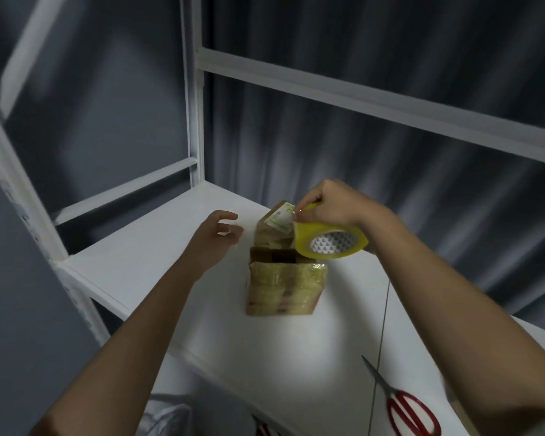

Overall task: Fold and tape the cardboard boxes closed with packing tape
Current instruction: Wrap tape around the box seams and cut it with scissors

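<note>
— Scissors (405,404) with red handles lie nearest, at the lower right of the white counter (158,265). Where is the box?

— Mid-counter. That cardboard box (283,286) stands with its top open, its front wrapped in glossy tape and a labelled flap (279,217) raised at the back.

— And the tape?

— My right hand (328,204) holds the yellow tape roll (331,239) just above the open top, fingers (302,212) pinching at the roll's upper edge, beside the flap.

— Your left hand (216,237)?

— It hovers left of the box, apart from it, fingers loosely spread, holding nothing.
</note>
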`<state>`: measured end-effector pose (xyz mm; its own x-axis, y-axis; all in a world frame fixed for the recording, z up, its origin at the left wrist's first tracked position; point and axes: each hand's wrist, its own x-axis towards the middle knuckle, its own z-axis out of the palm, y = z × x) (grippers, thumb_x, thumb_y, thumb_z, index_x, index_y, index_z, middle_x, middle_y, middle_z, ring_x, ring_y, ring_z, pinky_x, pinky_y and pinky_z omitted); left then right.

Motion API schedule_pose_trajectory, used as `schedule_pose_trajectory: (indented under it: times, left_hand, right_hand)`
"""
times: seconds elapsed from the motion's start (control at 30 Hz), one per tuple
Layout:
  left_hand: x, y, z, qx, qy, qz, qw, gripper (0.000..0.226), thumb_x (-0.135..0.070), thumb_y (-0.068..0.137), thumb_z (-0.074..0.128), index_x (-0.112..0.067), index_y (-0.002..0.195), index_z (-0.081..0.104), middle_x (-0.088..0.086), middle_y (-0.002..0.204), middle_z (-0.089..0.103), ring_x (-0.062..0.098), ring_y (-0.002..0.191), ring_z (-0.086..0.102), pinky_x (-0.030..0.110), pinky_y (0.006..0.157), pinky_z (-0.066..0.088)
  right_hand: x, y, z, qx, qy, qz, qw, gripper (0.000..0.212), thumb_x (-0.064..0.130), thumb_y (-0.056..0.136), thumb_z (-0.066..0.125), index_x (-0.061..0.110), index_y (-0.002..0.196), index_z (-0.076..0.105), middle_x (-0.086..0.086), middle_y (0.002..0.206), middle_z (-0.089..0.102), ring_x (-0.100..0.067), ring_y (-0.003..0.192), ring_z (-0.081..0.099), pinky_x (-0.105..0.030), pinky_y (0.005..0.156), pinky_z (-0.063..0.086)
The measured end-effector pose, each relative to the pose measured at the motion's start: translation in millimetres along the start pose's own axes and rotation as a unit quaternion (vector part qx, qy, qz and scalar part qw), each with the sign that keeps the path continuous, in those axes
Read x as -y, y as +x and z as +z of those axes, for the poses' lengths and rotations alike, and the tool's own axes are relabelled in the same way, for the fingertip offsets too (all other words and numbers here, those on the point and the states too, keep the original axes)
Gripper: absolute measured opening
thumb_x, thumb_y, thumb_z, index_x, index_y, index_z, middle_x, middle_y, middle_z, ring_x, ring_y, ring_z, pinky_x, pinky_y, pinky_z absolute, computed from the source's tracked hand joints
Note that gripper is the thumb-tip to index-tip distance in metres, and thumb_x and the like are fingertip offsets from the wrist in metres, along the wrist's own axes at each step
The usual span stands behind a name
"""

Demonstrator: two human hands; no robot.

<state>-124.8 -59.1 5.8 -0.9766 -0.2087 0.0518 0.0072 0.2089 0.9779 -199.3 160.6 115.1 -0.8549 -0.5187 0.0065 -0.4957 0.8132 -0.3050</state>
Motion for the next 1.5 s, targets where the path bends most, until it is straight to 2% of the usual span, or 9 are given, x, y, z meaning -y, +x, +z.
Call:
schedule_pose_trajectory:
  times: [0.23,0.37,0.53,0.7,0.97,1.03,1.23,1.33,1.5]
  left_hand:
    - [27.1,0.5,-15.1,0.028,-0.02,-0.065,0.997,0.032,0.006,0.086,0.053,-0.024,0.093,0.061,0.013,0.1,0.069,0.022,0.088,0.057,0.031,0.079,0.041]
    - [35.1,5.5,-10.7,0.048,-0.027,-0.079,0.995,0.031,0.006,0.086,0.051,-0.022,0.095,0.059,0.009,0.098,0.068,0.017,0.079,0.053,0.025,0.074,0.04]
    - [41.1,8.0,-8.7,0.056,-0.056,-0.095,0.992,0.037,0.014,0.084,0.04,-0.01,0.105,0.058,0.002,0.091,0.069,0.013,0.077,0.052,0.02,0.067,0.039]
    - [25.1,11.9,-8.3,0.003,-0.075,-0.036,0.997,0.028,0.001,0.09,0.051,-0.012,0.114,0.058,0.006,0.108,0.065,0.012,0.085,0.056,0.007,0.064,0.043]
    - [0.0,5.6,-5.7,0.028,-0.05,0.001,0.998,0.029,-0.02,0.09,0.062,-0.025,0.118,0.056,0.003,0.113,0.053,0.02,0.101,0.056,0.023,0.074,0.041]
    - [-3.5,0.7,-1.7,0.054,-0.032,0.008,0.998,0.043,-0.019,0.085,0.067,-0.028,0.123,0.049,0.0,0.11,0.048,0.019,0.098,0.053,0.022,0.073,0.042]
    - [14.5,-0.4,16.6,0.122,0.133,0.037,0.983,0.124,-0.027,0.064,0.086,-0.033,0.149,-0.003,0.002,0.123,0.038,0.009,0.086,0.046,0.017,0.068,0.042]
    - [21.2,2.5,23.1,0.138,0.167,0.045,0.975,0.126,-0.027,0.068,0.083,-0.029,0.148,-0.014,0.005,0.129,0.04,0.013,0.092,0.045,0.021,0.078,0.043]
    - [25.3,4.7,25.4,0.122,0.146,0.056,0.98,0.119,-0.035,0.07,0.079,-0.032,0.148,-0.011,-0.001,0.117,0.05,0.006,0.076,0.049,0.008,0.061,0.045]
  right_hand:
    - [7.6,15.4,34.0,0.052,-0.023,0.006,0.998,0.016,0.046,0.078,0.066,0.043,0.091,0.074,0.023,0.089,0.058,-0.008,0.085,0.057,-0.026,0.074,0.048]
    - [2.4,17.8,51.1,0.072,-0.028,0.012,0.997,0.01,0.052,0.076,0.064,0.052,0.085,0.07,0.017,0.106,0.061,-0.012,0.094,0.057,-0.031,0.084,0.051]
    - [6.6,22.3,44.6,0.057,-0.026,0.012,0.998,0.014,0.05,0.078,0.065,0.049,0.09,0.071,0.016,0.104,0.061,-0.012,0.092,0.058,-0.028,0.079,0.05]
    - [7.9,26.0,20.6,0.0,-0.011,-0.014,1.0,0.006,0.048,0.078,0.066,0.048,0.081,0.071,0.018,0.096,0.068,-0.008,0.089,0.061,-0.03,0.077,0.052]
    - [10.1,7.2,-10.4,-0.023,-0.026,-0.013,0.999,0.015,0.05,0.075,0.07,0.039,0.085,0.075,0.017,0.093,0.069,-0.01,0.091,0.061,-0.035,0.081,0.054]
    - [13.7,-1.4,-15.0,-0.021,-0.024,-0.015,0.999,0.016,0.048,0.076,0.07,0.037,0.087,0.076,0.016,0.094,0.069,-0.008,0.09,0.06,-0.033,0.079,0.053]
    - [13.2,-10.0,-1.2,-0.015,-0.053,0.004,0.998,0.016,0.049,0.078,0.067,0.039,0.087,0.075,0.013,0.097,0.069,-0.012,0.089,0.06,-0.036,0.077,0.055]
    - [12.6,-8.0,5.7,0.001,-0.07,0.014,0.997,0.015,0.048,0.079,0.066,0.039,0.088,0.074,0.011,0.1,0.068,-0.014,0.09,0.06,-0.034,0.076,0.054]
    - [13.4,-1.1,11.9,0.007,-0.069,0.018,0.997,0.016,0.049,0.078,0.065,0.039,0.088,0.074,0.009,0.1,0.069,-0.015,0.088,0.061,-0.037,0.079,0.055]
